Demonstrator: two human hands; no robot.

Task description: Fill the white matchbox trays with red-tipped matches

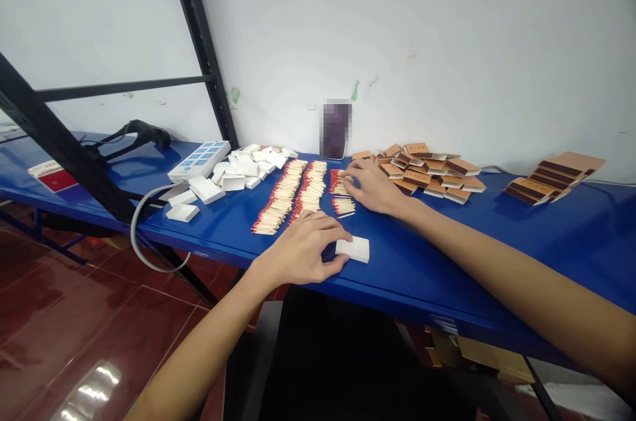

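Observation:
My left hand (313, 245) grips the left end of a small white matchbox tray (358, 249) between thumb and fingers, near the table's front edge. Farther back, my right hand (370, 185) is bent over the shortest row of red-tipped matches (342, 204), with its thumb and fingertips closed around some of them. Exactly how many it pinches is hidden. Two longer rows of matches, a left row (281, 199) and a middle row (312, 187), lie to the left. The left forearm and hand cover the near end of the middle row.
White trays (242, 167) are heaped at the left beside a white power strip (201, 160) with blue markings. Brown matchbox sleeves (422, 172) form a pile at the right, with more stacked sleeves (551, 179) beyond. A blurred phone (336, 130) leans against the wall. A black metal post (64, 136) rises at left.

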